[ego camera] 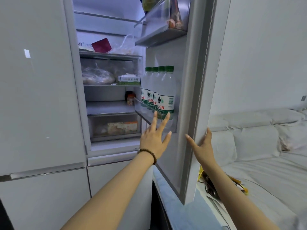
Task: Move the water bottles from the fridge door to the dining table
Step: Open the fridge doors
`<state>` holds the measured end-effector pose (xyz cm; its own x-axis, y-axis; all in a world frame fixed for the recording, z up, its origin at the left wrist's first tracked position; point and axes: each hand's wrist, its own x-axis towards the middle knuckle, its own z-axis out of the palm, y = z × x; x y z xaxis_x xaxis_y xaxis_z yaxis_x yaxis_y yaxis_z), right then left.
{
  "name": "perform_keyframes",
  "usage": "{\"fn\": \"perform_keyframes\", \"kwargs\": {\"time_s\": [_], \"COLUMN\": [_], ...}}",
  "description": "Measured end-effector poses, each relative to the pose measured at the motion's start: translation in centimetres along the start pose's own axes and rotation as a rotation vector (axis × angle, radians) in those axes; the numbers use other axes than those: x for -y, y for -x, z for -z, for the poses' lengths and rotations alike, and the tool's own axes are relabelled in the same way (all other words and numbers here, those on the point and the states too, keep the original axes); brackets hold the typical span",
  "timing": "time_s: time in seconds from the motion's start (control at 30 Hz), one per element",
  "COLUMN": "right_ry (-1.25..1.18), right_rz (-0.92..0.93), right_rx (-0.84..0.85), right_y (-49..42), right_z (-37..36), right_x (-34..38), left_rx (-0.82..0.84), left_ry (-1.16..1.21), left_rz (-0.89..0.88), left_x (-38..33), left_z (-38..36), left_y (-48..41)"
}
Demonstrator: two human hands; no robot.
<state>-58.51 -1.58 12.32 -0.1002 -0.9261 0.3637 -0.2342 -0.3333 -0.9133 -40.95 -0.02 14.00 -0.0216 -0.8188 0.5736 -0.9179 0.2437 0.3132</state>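
Note:
Several clear water bottles with green caps and green-and-white labels stand in a row in the lower bin of the open fridge door. My left hand, a bead bracelet on its wrist, is open with fingers spread just below the nearest bottle; its fingertips overlap the bin's front edge. My right hand rests on the door's outer edge, thumb on the inner face and fingers around the rim. The dining table is out of view.
The fridge interior holds bagged food, a box, a jar and a red pouch on its shelves. An upper door bin carries packets. The closed left door fills the left side. A white sofa stands to the right.

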Motion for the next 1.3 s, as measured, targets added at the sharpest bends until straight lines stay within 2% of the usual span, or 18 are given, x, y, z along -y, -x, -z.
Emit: {"fn": "perform_keyframes", "kwargs": {"time_s": [0.1,0.17,0.23,0.33,0.4,0.47,0.63,0.73,0.8,1.03,1.3], "right_ry": [0.017,0.052,0.076,0.047,0.007,-0.073,-0.164,-0.181,-0.196,-0.369,-0.564], "right_rz": [0.055,0.266,0.497,0.675,0.671,0.569,0.127,-0.203,-0.339,-0.643,-0.951], "right_rx": [-0.072,-0.17,-0.194,-0.059,0.067,0.193,0.467,0.546,0.585,0.665,0.664], "right_y": [0.7,1.6,2.3,3.0,3.3,3.6,3.5,3.3,3.2,1.8,-0.6], "right_z": [-0.1,-0.9,-2.3,-6.0,-9.1,-12.3,-21.4,-27.3,-31.1,-44.6,-55.2], "right_x": [0.6,2.0,4.1,7.1,7.8,7.4,2.5,-0.4,-2.2,-6.6,-9.7], "left_rx": [-0.027,-0.044,-0.091,-0.153,-0.149,-0.135,-0.125,-0.107,-0.089,-0.076,-0.122], "left_ry": [0.079,0.178,0.208,0.197,0.175,0.132,-0.022,-0.104,-0.128,-0.2,-0.359], "left_rz": [-0.056,-0.104,-0.047,0.16,0.297,0.413,0.6,0.663,0.694,0.675,0.507], "left_x": [0.5,2.1,4.9,10.5,14.4,18.0,25.3,29.2,32.1,43.3,51.9], "left_z": [0.0,0.5,1.0,2.2,3.4,4.6,7.3,7.8,7.6,6.0,1.5], "left_y": [0.2,0.7,1.6,3.7,5.2,6.8,9.9,10.4,10.2,6.1,2.7]}}
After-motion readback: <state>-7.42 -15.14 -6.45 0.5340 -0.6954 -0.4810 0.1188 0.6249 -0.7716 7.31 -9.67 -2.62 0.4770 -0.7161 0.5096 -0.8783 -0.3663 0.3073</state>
